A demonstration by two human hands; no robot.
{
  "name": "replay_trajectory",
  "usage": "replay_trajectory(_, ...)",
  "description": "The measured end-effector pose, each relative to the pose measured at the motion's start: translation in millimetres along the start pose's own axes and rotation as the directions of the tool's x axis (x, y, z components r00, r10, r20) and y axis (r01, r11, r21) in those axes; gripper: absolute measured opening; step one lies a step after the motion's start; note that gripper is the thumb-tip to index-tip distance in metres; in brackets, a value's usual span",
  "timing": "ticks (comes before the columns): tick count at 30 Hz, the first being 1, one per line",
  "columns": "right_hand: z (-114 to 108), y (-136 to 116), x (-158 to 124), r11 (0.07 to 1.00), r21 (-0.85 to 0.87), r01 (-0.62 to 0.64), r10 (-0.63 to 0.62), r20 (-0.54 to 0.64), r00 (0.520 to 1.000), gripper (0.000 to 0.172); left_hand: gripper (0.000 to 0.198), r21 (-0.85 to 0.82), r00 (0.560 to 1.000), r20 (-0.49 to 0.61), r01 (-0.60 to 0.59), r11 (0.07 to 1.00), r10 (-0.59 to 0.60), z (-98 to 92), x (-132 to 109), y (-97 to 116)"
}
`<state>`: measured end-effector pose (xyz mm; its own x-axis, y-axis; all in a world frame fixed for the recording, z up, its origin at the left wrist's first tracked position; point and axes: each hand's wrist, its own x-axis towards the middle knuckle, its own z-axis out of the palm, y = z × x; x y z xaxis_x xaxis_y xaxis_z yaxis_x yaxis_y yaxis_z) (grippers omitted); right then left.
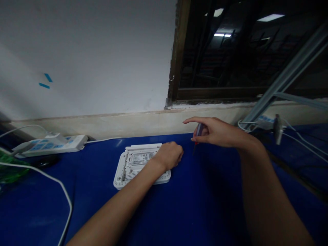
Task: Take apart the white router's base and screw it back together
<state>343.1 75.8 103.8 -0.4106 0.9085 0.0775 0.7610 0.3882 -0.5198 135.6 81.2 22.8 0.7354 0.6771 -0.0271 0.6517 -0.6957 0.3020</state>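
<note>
A white router-like box (139,167) lies on the blue table with its vented, labelled underside up. My left hand (170,155) rests over its right edge, fingers curled closed, and whatever they may hold is hidden. To the right and a little higher, my right hand (208,130) grips a small screwdriver (199,131) by its greyish-purple handle. Its index finger is stretched out to the left. The screwdriver's thin shaft points down, above the table and apart from the box.
At the left lie a white power strip (74,142) with a plug in it, a looping white cable (63,188) and a green plastic bundle (11,169). On the right a metal frame (287,78) slants past another power strip (265,121). A wall (115,68) backs the table (179,212).
</note>
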Motion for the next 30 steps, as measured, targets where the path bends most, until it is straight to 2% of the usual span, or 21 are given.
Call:
replay_trajectory(8,-6.2,2.6,-4.9,0.999,0.021,-0.030,0.030,0.008,1.000,0.061,0.013,0.071,1.000,-0.009,-0.011,0.997,0.011,5.0,3.3,-1.2)
replay_trajectory(21,-8.6,-5.1,-5.1,0.999,-0.016,-0.046,0.047,0.049,0.998,0.061,0.014,0.061,0.998,-0.055,-0.029,0.998,0.032,11.5,-1.1,-5.7)
replay_trajectory(25,-3.6,-4.9,-4.6,0.999,0.026,-0.026,0.025,0.040,0.999,0.060,0.021,0.062,0.987,-0.155,-0.045,0.997,0.054,9.3,-16.0,-7.8)
replay_trajectory(30,22.3,-8.7,-3.0,0.985,0.173,0.028,-0.023,-0.030,0.999,0.074,0.038,0.055,0.943,-0.333,0.010,0.998,0.009,-0.1,-60.3,-18.7)
